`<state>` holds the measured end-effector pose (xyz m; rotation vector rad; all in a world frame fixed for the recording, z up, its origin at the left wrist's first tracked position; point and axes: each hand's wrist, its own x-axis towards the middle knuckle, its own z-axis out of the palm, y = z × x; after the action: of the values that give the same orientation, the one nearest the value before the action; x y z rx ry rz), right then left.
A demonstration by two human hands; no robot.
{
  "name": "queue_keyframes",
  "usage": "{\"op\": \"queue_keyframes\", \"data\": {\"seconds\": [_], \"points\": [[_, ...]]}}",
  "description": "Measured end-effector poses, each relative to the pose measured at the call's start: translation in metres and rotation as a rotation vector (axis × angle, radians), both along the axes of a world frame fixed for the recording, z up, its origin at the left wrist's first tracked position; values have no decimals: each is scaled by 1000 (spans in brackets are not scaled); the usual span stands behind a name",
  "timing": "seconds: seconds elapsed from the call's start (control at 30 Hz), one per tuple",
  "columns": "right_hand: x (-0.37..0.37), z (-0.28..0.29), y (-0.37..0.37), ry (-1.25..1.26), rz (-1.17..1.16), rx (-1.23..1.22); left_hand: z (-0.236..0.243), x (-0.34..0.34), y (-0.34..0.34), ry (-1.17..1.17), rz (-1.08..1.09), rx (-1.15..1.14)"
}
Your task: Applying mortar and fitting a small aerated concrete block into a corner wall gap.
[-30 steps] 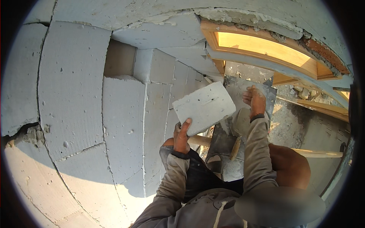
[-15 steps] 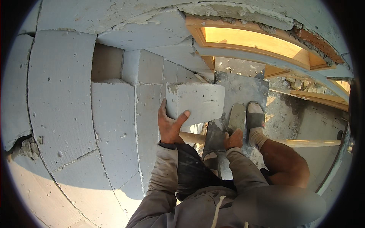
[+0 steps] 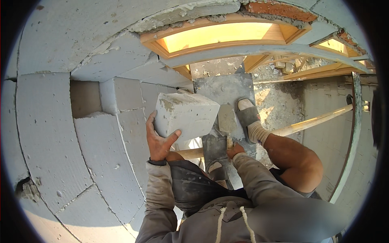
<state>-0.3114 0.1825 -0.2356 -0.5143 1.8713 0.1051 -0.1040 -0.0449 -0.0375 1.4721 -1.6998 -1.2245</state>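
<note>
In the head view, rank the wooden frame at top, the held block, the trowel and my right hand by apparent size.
1. Wooden frame, by outer outline
2. Block
3. Trowel
4. Right hand

Nearness may enlarge the block.

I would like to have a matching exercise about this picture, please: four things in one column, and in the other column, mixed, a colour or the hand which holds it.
1. block
2. trowel
3. brick near the upper edge
4. cords on the chest

A. orange-red
B. gripped by the right hand
C. cream-coloured
D. held in the left hand

Pairs: 1-D, 2-B, 3-A, 4-C
</note>
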Motion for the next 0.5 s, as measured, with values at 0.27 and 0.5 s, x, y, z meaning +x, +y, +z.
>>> {"op": "queue_keyframes", "data": {"seconds": [0.27, 0.5], "points": [[-26, -1, -19, -362, -145, 138, 5, -7, -14, -323, -217, -330], [-54, 88, -51, -149, -318, -248, -2, -15, -5, -418, -150, -386]]}}
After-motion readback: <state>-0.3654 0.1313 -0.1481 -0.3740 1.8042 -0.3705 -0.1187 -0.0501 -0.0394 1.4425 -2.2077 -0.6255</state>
